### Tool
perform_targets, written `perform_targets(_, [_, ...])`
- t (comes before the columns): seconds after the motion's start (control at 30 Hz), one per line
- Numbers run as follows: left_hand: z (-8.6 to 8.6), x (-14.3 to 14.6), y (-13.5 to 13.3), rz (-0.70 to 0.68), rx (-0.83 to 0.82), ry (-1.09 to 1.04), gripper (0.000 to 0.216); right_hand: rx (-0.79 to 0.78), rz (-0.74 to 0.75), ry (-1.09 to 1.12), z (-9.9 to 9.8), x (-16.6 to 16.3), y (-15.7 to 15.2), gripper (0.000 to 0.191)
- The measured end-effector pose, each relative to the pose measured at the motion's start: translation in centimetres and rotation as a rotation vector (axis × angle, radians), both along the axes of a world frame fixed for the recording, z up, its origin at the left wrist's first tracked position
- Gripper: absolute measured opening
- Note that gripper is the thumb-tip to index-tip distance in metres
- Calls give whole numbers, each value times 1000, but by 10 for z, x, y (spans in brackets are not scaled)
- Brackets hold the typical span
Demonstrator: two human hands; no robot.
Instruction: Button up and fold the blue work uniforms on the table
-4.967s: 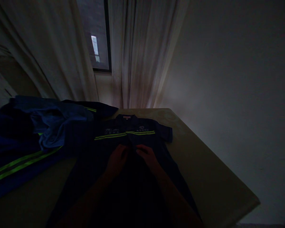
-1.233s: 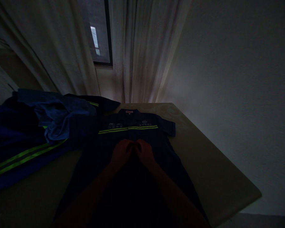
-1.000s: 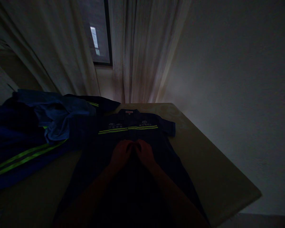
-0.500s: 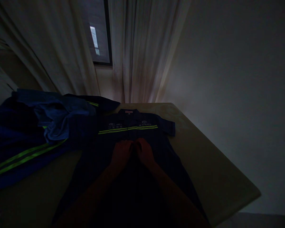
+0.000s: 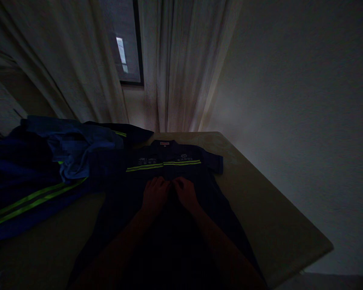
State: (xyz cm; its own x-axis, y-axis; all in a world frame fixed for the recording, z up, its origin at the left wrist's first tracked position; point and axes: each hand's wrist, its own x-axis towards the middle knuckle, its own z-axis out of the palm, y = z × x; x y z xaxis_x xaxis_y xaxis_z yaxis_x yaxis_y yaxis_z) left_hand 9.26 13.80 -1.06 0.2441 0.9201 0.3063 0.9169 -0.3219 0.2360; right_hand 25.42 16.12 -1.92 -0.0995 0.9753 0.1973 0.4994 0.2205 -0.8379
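A dark navy short-sleeved work shirt [image 5: 208, 189] lies spread out front side up, its collar toward the far edge of the table. Yellow-green reflective stripes cross its chest, with pale printing above them. My left hand [image 5: 156, 192] and my right hand [image 5: 185, 191] meet at the shirt's front opening, just below the stripes. Both have their fingers bent and pinching at the fabric edges along the middle. Whether a button sits between the fingertips is too dark to tell.
On the left of the table [image 5: 260, 209] lies a heap of dark blue clothing [image 5: 27, 201] with reflective stripes, and a lighter blue cloth [image 5: 75, 149] on top. Curtains [image 5: 181, 72] and a window [image 5: 124, 52] stand behind; a pale wall [image 5: 305, 121] borders the right.
My hands stay at the same spot on the shirt front. The fingers have shifted slightly, with a little more gap between the two hands.
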Motion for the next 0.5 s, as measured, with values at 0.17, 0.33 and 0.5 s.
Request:
perform_targets(0.17, [-10, -4, 18, 1, 13, -121, 34, 79, -18, 25, 9, 4, -3, 16])
perform_targets(0.33, [-11, -7, 39, -42, -21, -152, 38, 26, 44, -407, 28, 1, -41, 21])
perform_targets(0.5, [-2, -12, 30, -1, 107, -306, 35, 39, 14, -680, 24, -7, -80, 27])
